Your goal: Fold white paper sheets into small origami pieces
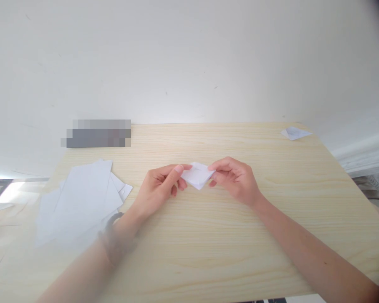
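A small folded piece of white paper [197, 174] is held just above the middle of a light wooden table [227, 235]. My left hand [160, 187] pinches its left corner between thumb and fingers. My right hand [235, 179] pinches its right side in the same way. Both hands are closed on the paper, with the wrists low over the tabletop. A dark band sits on my left wrist.
A loose stack of white sheets [82, 200] lies on the table's left side. Another small folded paper [295, 133] rests at the far right corner. A blurred grey object [97, 134] sits at the far left edge, against a white wall.
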`<action>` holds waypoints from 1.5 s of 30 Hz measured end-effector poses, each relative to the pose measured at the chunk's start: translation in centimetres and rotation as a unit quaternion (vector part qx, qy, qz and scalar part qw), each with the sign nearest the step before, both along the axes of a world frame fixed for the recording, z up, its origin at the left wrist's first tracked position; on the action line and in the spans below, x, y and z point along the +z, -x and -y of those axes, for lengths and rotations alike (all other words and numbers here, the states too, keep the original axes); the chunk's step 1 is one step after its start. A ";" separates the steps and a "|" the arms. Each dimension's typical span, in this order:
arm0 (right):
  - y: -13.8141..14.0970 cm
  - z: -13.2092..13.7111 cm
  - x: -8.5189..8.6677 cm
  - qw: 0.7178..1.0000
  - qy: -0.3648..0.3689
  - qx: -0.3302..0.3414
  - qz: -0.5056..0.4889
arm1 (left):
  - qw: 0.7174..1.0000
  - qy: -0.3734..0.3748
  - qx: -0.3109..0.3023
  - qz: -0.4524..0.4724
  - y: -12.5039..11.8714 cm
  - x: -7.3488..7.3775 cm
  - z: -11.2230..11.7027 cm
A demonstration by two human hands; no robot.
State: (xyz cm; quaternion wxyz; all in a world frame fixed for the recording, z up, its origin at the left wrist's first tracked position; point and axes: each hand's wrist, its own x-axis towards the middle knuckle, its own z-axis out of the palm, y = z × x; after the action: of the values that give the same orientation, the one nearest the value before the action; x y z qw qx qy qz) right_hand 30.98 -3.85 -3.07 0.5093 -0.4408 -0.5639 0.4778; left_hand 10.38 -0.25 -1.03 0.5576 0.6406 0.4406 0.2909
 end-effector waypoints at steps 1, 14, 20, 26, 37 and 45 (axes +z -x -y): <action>-0.1 0.0 -0.1 1.000 -0.003 0.004 0.001 | 1.000 0.008 -0.001 0.013 0.1 -0.1 -0.1; 0.3 -0.5 0.0 0.975 -0.018 -0.024 0.222 | 0.976 -0.154 -0.008 -0.155 0.1 -0.7 -0.4; 0.5 -0.8 -0.3 0.940 -0.105 -0.029 0.323 | 0.929 -0.290 -0.046 -0.225 0.3 -1.6 -0.9; 0.2 -0.8 -0.4 0.947 -0.112 0.028 0.300 | 0.906 -0.356 -0.087 -0.213 0.7 -2.2 -1.1; -0.8 -0.3 -0.4 0.888 -0.231 0.078 0.391 | 0.812 -0.482 -0.152 -0.291 1.2 -1.0 0.5; -0.5 0.4 -0.3 0.859 -0.250 0.063 0.442 | 0.760 -0.521 -0.154 -0.355 0.9 -0.5 0.8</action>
State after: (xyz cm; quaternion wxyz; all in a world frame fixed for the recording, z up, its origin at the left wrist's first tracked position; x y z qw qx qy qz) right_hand 31.51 -4.26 -3.38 0.2686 -0.4270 -0.8568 0.1067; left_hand 9.45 -1.03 -1.52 -0.0217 0.9492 0.2825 0.1371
